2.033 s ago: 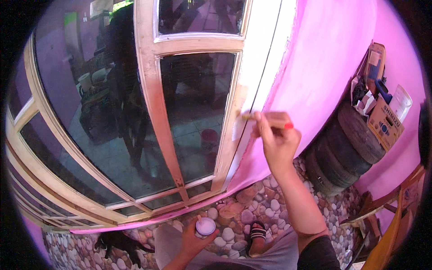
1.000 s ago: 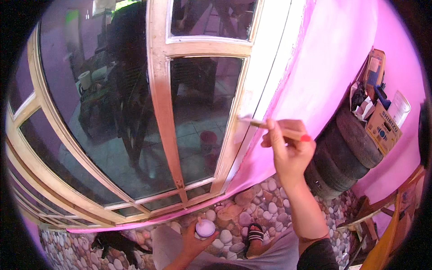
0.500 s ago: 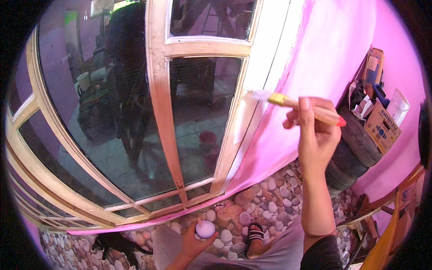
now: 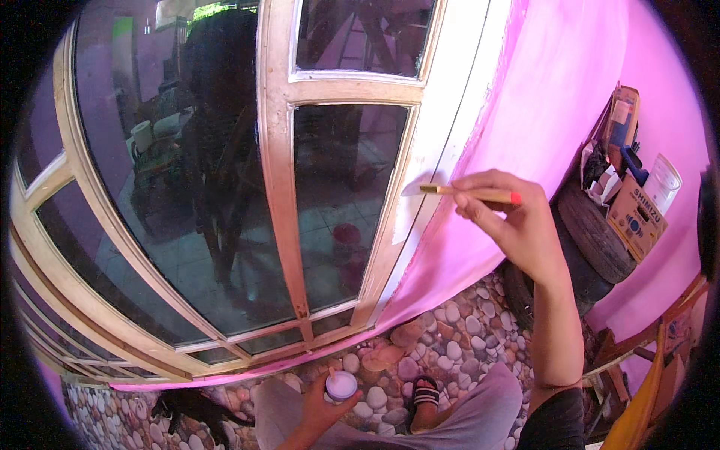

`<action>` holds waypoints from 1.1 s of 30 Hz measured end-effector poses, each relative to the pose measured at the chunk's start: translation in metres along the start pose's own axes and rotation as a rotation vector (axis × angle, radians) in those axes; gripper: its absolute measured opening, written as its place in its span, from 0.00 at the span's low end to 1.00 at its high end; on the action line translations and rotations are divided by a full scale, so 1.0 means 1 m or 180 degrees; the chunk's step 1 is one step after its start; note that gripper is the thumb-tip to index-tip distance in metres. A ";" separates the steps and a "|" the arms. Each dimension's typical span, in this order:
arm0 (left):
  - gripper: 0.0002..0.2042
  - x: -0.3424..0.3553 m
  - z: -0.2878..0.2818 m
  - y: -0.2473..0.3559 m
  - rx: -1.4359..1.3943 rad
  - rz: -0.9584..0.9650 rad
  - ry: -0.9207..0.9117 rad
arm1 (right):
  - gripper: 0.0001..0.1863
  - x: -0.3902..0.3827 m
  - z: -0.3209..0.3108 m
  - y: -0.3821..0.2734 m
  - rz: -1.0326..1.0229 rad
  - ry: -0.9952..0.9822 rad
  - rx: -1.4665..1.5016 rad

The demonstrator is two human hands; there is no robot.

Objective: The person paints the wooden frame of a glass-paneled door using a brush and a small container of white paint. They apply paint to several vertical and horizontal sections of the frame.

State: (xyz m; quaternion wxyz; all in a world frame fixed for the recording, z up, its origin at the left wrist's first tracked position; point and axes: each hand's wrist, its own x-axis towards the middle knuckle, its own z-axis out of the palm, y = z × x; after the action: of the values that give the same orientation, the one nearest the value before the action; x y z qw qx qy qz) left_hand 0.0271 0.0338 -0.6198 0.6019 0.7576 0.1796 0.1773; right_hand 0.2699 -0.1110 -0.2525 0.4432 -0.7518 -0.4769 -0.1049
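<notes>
My right hand (image 4: pixel 521 229) grips a paintbrush (image 4: pixel 480 195) by its wooden, red-tipped handle. The white-coated bristles lie against the wooden window frame (image 4: pixel 383 270) at its right-hand upright, where white paint covers the upper part and bare wood shows lower down. Low in front of my lap, my left hand (image 4: pixel 321 411) holds a small round cup of white paint (image 4: pixel 341 385), its fingers curled around the side. Dark glass panes (image 4: pixel 345 172) fill the frame and reflect the room.
A pink wall (image 4: pixel 540 97) adjoins the frame on the right. Stacked tyres (image 4: pixel 592 232) carry a cardboard box (image 4: pixel 637 219) and a clear plastic container (image 4: pixel 664 184). A black cat (image 4: pixel 196 409) lies at lower left on the pebble-patterned floor (image 4: pixel 457 330). Wooden furniture (image 4: pixel 664 375) stands at lower right.
My right hand has turned over and lowered, bringing the brush down along the upright. The view has shifted slightly. My left hand keeps its hold on the cup.
</notes>
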 end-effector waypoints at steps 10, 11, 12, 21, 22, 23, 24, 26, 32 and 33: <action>0.34 0.001 0.003 -0.004 0.0021 0.0259 0.0185 | 0.08 0.006 -0.010 -0.014 -0.0255 0.0679 -0.0080; 0.34 0.000 0.003 -0.003 0.0012 0.0247 0.0161 | 0.08 0.000 -0.009 -0.014 -0.0290 0.0487 -0.0177; 0.34 0.001 0.002 -0.001 0.0000 0.0244 0.0127 | 0.08 -0.005 -0.004 -0.015 -0.0123 0.0452 -0.0117; 0.31 -0.002 -0.001 0.024 0.0147 0.0041 0.0021 | 0.08 0.020 -0.005 -0.012 -0.0565 0.0829 -0.0279; 0.31 -0.002 -0.001 0.024 0.0154 0.0040 0.0024 | 0.08 0.022 -0.008 -0.017 -0.0494 0.0971 -0.0160; 0.32 -0.003 -0.001 0.023 0.0090 0.0024 0.0006 | 0.08 0.021 -0.010 -0.021 -0.0494 0.0975 -0.0156; 0.32 -0.003 -0.001 0.022 0.0019 0.0006 -0.0007 | 0.08 0.018 -0.011 -0.023 -0.0436 0.1018 -0.0219; 0.33 -0.003 -0.001 0.022 -0.0019 0.0078 0.0029 | 0.08 0.009 -0.011 -0.028 -0.0352 0.0955 -0.0360; 0.34 -0.005 0.000 0.011 -0.0045 0.0034 0.0008 | 0.08 -0.003 0.010 -0.014 -0.0137 0.0368 -0.0452; 0.34 -0.005 0.001 0.010 -0.0001 0.0084 0.0019 | 0.08 -0.001 0.011 -0.013 -0.0222 0.0362 -0.0586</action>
State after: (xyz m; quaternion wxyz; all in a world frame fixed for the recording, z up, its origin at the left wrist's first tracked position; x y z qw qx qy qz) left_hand 0.0237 0.0288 -0.6102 0.5991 0.7593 0.1714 0.1876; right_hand 0.2561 -0.1015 -0.2525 0.3947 -0.7651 -0.4652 -0.2060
